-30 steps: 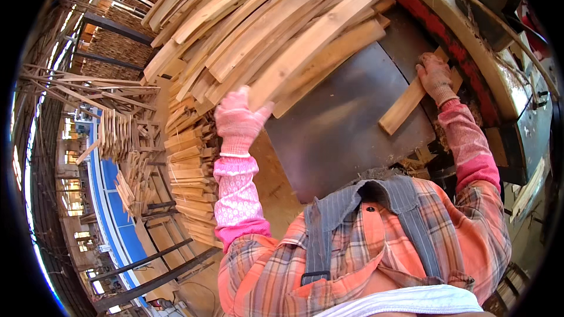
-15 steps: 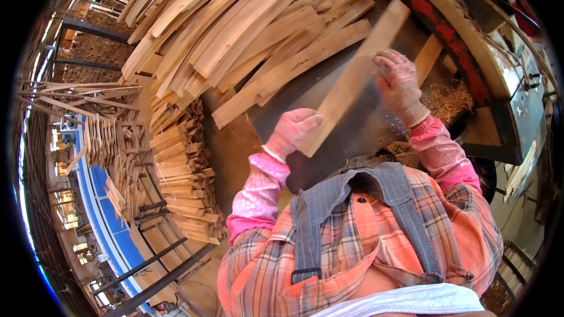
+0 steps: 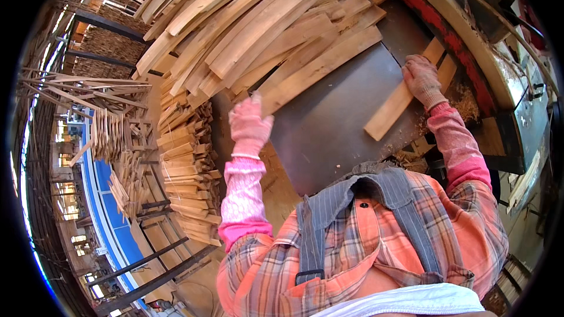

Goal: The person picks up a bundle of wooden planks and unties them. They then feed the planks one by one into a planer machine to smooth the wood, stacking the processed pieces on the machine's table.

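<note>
Head view shows the right hand [image 3: 420,80] pressed flat on one wooden slat [image 3: 395,104] lying on the grey machine table [image 3: 329,123], fed toward the red-edged fence beyond that grip, while the left hand [image 3: 250,126], open and empty, reaches toward the big slat pile [image 3: 258,29] waiting unprocessed.

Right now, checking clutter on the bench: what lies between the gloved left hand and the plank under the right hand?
In the head view, only bare dark tabletop separates the left hand from the plank.

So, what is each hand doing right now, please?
Left hand: open, reaching toward the plank pile.
Right hand: pressing on a wooden plank.
</note>
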The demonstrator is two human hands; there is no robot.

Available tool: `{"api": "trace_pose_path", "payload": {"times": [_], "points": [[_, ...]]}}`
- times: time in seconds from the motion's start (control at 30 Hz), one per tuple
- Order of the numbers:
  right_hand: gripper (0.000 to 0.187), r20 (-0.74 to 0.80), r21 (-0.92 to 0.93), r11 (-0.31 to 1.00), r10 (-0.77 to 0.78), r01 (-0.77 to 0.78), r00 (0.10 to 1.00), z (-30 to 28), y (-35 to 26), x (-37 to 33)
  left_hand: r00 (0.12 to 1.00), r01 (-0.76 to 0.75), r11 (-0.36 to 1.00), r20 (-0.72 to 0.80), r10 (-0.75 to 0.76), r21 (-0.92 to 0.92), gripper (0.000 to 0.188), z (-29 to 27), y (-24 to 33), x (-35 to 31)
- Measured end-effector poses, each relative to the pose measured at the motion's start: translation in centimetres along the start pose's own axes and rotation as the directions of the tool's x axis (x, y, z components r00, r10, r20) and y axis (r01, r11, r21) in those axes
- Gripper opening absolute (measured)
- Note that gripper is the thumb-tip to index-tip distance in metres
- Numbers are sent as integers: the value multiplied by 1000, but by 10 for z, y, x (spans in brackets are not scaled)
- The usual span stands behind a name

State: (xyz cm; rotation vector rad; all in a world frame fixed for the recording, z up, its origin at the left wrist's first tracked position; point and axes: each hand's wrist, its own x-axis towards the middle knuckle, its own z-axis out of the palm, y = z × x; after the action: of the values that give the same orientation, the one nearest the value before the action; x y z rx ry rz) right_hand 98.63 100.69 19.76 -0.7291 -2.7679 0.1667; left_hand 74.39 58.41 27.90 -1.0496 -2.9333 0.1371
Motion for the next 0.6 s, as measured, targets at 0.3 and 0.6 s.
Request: {"api": "trace_pose_path", "payload": {"times": [0.3,0.6], "points": [[40,-5,136,975,-174,173,985,-17,-131,6,926,-371,890,-182,332,-264,77,2,109,-2],[36,-41,44,999,5,-3,999,-21,-27,-3,941,19,986,-337,39,168,77,-89,-1,102]]}}
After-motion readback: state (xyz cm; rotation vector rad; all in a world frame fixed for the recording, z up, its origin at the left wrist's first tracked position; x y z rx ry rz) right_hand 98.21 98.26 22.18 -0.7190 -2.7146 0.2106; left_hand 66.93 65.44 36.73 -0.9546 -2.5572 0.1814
